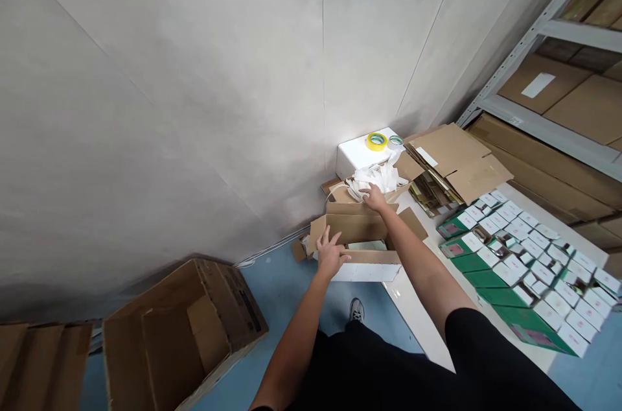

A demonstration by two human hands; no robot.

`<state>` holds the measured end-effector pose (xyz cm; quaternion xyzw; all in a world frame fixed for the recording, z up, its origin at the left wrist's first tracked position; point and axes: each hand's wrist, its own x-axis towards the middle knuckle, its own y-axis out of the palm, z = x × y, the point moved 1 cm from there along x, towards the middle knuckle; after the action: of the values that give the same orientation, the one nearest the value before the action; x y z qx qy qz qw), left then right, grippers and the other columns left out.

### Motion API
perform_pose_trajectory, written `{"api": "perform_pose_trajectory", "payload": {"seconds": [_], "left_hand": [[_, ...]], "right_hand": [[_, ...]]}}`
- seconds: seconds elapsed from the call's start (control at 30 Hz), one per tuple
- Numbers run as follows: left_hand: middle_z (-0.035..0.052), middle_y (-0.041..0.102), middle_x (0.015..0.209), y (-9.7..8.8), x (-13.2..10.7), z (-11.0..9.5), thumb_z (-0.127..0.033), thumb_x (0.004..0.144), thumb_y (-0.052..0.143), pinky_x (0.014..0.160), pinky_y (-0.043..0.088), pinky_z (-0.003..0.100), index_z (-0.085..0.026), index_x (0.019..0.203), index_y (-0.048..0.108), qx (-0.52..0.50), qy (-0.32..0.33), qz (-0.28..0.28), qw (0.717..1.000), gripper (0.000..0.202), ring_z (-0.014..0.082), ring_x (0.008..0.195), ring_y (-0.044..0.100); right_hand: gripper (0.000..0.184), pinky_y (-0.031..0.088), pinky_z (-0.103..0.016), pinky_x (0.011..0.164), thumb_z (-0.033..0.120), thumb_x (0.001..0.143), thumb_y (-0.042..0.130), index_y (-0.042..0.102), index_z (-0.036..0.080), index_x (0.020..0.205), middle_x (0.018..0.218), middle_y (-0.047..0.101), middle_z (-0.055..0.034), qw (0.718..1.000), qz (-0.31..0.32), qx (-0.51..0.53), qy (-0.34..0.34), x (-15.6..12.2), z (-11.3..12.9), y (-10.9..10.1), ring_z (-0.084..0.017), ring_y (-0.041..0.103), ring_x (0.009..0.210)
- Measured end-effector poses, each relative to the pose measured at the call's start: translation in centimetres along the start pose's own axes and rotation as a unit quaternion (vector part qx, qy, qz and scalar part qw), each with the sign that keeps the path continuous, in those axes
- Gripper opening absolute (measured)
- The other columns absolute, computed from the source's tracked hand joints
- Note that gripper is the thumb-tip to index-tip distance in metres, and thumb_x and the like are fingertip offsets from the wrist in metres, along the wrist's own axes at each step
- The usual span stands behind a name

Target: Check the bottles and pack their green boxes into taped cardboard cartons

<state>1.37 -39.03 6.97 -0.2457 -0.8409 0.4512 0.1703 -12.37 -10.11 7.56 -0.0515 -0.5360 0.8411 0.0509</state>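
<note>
An open cardboard carton sits at the table's left end, its flaps raised and a pale, flat item inside. My left hand rests on the carton's near left corner with fingers spread. Beyond the carton, my right hand reaches over to a heap of white paper-like strips in another open box. Its fingers are stretched out at the near edge of the heap, and nothing shows in them. Whether the fingertips touch the strips I cannot tell.
Yellow tape and a smaller roll lie on a white box. Flattened cartons and green trays of small white boxes stand right. A large open carton is on the floor left; shelving stands far right.
</note>
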Motion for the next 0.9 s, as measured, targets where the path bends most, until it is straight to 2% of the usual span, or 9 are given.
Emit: {"api": "perform_pose_trajectory", "payload": {"seconds": [0.07,0.17,0.33,0.43,0.57,0.73,0.8,0.9], "left_hand": [[0.0067,0.059,0.152,0.7,0.1,-0.5,-0.045,0.089,0.075,0.119,0.025,0.065,-0.025,0.081,0.081,-0.005,-0.006,-0.001,1.0,0.023,0.0405,0.157,0.022],[0.0082,0.061,0.149,1.6,0.3,-0.8,-0.045,0.09,0.074,0.119,0.025,0.066,-0.025,0.083,0.081,-0.001,-0.019,-0.007,1.0,0.023,0.0405,0.156,0.024],[0.0074,0.06,0.151,1.6,0.7,-0.5,-0.049,0.089,0.074,0.119,0.027,0.064,-0.026,0.083,0.081,0.009,-0.027,0.004,1.0,0.025,0.04,0.157,0.024],[0.0073,0.059,0.152,1.3,0.9,-0.5,-0.05,0.089,0.074,0.12,0.026,0.064,-0.026,0.086,0.082,0.013,-0.029,0.014,0.999,0.025,0.0396,0.157,0.022],[0.0078,0.058,0.152,1.0,1.2,-0.5,-0.052,0.088,0.075,0.12,0.025,0.064,-0.026,0.087,0.082,0.017,-0.034,0.025,0.999,0.026,0.0399,0.157,0.022],[0.0067,0.058,0.153,0.8,0.8,-0.1,-0.052,0.087,0.076,0.122,0.021,0.063,-0.026,0.083,0.081,0.01,-0.033,0.042,0.999,0.026,0.0387,0.158,0.019],[0.0065,0.058,0.153,0.8,0.5,0.2,-0.051,0.087,0.076,0.122,0.021,0.062,-0.026,0.082,0.081,0.007,-0.028,0.046,0.999,0.026,0.0384,0.158,0.019],[0.0058,0.06,0.151,0.9,-0.1,0.6,-0.049,0.085,0.079,0.122,0.021,0.064,-0.028,0.084,0.081,0.002,-0.009,0.043,0.999,0.021,0.0387,0.157,0.022]], "right_hand": [[0.04,0.029,-0.046,0.124,0.018,0.09,0.056,0.077,0.021,0.125,0.157,0.05,-0.0117,0.999,0.044,-0.022,-0.01,0.7,0.2,0.4,-0.033,0.042,0.147],[0.037,0.034,-0.044,0.12,0.013,0.087,0.058,0.078,0.016,0.118,0.147,0.059,-0.0153,0.995,0.079,-0.058,-0.019,1.7,0.8,1.0,-0.033,0.048,0.14],[0.036,0.043,-0.036,0.111,0.008,0.09,0.05,0.075,0.012,0.115,0.133,0.068,-0.017,0.996,0.06,-0.059,-0.037,1.8,1.7,1.1,-0.029,0.056,0.129],[0.04,0.043,-0.034,0.111,0.006,0.09,0.047,0.073,0.013,0.12,0.132,0.069,-0.0162,0.997,0.013,-0.047,-0.051,0.9,2.2,0.5,-0.027,0.058,0.128],[0.041,0.048,-0.036,0.11,0.011,0.09,0.05,0.074,0.019,0.123,0.13,0.073,-0.0113,0.995,-0.089,-0.003,-0.054,-0.4,2.9,-0.7,-0.026,0.064,0.123],[0.037,0.054,-0.036,0.101,0.014,0.091,0.048,0.079,0.02,0.111,0.115,0.079,-0.0104,0.984,-0.173,0.042,-0.024,-2.4,3.7,-2.8,-0.026,0.073,0.107],[0.039,0.055,-0.037,0.099,0.016,0.091,0.047,0.077,0.018,0.115,0.115,0.079,-0.0118,0.976,-0.209,0.062,-0.022,-4.1,4.4,-3.6,-0.027,0.073,0.105],[0.045,0.056,-0.038,0.096,0.02,0.096,0.045,0.068,0.016,0.134,0.119,0.078,-0.0121,0.966,-0.244,0.088,-0.013,-8.2,5.6,-3.8,-0.027,0.073,0.104]]}}
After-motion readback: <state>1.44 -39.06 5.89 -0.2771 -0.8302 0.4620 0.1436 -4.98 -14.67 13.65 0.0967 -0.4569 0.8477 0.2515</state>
